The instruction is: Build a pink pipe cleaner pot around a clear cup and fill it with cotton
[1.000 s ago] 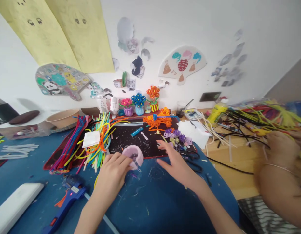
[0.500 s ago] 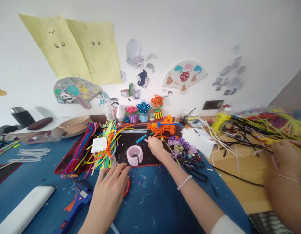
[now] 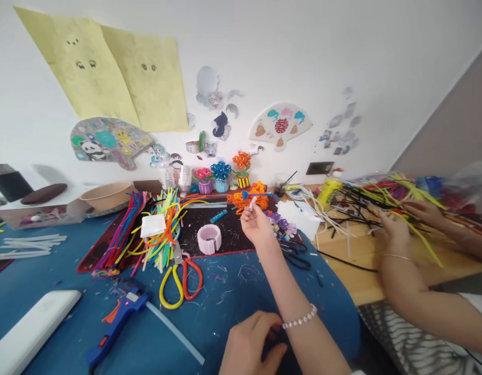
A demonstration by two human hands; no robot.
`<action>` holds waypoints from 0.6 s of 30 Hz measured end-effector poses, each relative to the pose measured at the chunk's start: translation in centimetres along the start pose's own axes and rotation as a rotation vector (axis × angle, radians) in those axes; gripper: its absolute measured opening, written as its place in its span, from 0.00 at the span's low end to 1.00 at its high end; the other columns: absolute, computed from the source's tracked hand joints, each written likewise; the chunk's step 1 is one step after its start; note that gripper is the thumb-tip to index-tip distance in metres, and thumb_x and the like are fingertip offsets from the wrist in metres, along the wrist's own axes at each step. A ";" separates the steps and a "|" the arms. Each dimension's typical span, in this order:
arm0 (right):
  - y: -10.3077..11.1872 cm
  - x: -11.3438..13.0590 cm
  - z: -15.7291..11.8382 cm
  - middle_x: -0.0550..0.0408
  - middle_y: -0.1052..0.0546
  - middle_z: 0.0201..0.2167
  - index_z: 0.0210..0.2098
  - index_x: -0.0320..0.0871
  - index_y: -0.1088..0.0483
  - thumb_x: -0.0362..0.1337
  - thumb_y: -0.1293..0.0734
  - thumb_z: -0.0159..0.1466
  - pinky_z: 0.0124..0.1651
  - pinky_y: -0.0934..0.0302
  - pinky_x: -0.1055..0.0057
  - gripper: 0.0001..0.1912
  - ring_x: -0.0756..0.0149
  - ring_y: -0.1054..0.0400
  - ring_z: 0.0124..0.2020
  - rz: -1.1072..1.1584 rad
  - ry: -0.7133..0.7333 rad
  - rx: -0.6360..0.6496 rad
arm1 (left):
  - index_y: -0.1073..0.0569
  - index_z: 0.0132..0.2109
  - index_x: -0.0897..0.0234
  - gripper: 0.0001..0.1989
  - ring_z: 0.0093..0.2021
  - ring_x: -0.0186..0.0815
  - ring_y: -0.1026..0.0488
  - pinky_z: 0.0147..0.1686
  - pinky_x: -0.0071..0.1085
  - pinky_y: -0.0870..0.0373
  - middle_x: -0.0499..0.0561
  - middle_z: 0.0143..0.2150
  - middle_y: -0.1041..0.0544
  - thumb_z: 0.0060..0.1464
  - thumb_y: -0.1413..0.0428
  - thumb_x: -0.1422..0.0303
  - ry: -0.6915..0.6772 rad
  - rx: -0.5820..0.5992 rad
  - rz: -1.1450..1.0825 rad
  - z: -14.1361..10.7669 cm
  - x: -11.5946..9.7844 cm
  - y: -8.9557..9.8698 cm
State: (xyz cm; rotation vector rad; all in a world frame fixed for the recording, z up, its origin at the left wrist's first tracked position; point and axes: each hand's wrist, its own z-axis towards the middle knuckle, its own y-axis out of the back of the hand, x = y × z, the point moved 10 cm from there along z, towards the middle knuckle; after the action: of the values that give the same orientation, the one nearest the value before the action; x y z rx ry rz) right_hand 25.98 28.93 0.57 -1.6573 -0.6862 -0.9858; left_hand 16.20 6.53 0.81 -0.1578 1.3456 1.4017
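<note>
My right hand (image 3: 257,225) is raised over the dark mat, its fingers pinching a small pale pink piece (image 3: 252,202), perhaps a bit of pipe cleaner. A beaded bracelet (image 3: 300,319) circles that wrist. Low in the view, my left hand (image 3: 250,341) has its fingers curved, thumb apart and nothing visible between them; the fingertips are close to the bracelet. A pale pink ribbed ring-shaped pot (image 3: 209,240) stands on the mat. Left of it lie scissors (image 3: 181,281) with one yellow and one red-orange handle, and a blue glue gun (image 3: 121,317) with a glue stick (image 3: 174,330).
Bundles of coloured pipe cleaners (image 3: 164,237) lie on the mat's left. Three small flower pots (image 3: 221,177) stand by the wall. Orange (image 3: 246,198) and purple flowers (image 3: 280,223) lie behind my right hand. At right, another person's hands (image 3: 395,229) handle yellow strands.
My right hand has lifted from the mat with the pink piece. My left hand has moved right and toward me, uncovering the scissors. The view has shifted right.
</note>
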 end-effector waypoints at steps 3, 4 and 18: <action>0.1 -2.6 -0.8 0.48 0.28 0.53 0.54 0.41 0.33 0.41 0.35 0.69 0.48 0.31 0.56 0.17 0.58 0.29 0.47 0.154 -0.088 -0.049 | 0.27 0.39 0.59 0.10 0.28 0.33 0.23 0.28 0.24 0.28 0.49 0.31 0.21 0.53 0.46 0.78 -0.033 -0.061 0.037 -1.1 -0.5 -0.6; 0.1 -3.5 -1.2 0.48 0.28 0.53 0.54 0.41 0.33 0.40 0.35 0.69 0.48 0.31 0.56 0.17 0.58 0.29 0.48 0.191 -0.118 -0.061 | 0.28 0.38 0.59 0.10 0.27 0.33 0.24 0.28 0.24 0.29 0.49 0.30 0.21 0.54 0.48 0.78 -0.031 -0.077 0.049 -1.3 -0.4 -0.6; -2.9 -7.1 -9.0 0.53 0.24 0.40 0.45 0.38 0.29 0.39 0.34 0.68 0.37 0.30 0.67 0.10 0.67 0.28 0.35 0.208 -0.198 0.070 | 0.28 0.36 0.59 0.07 0.22 0.31 0.27 0.22 0.24 0.32 0.47 0.27 0.23 0.60 0.50 0.72 0.138 -0.332 0.193 -1.3 2.1 4.5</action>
State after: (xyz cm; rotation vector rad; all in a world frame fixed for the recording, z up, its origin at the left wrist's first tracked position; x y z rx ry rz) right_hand 17.59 21.40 -3.10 -1.7398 -0.6550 -0.6495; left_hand 11.34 8.09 1.61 -0.3580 1.2558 1.8008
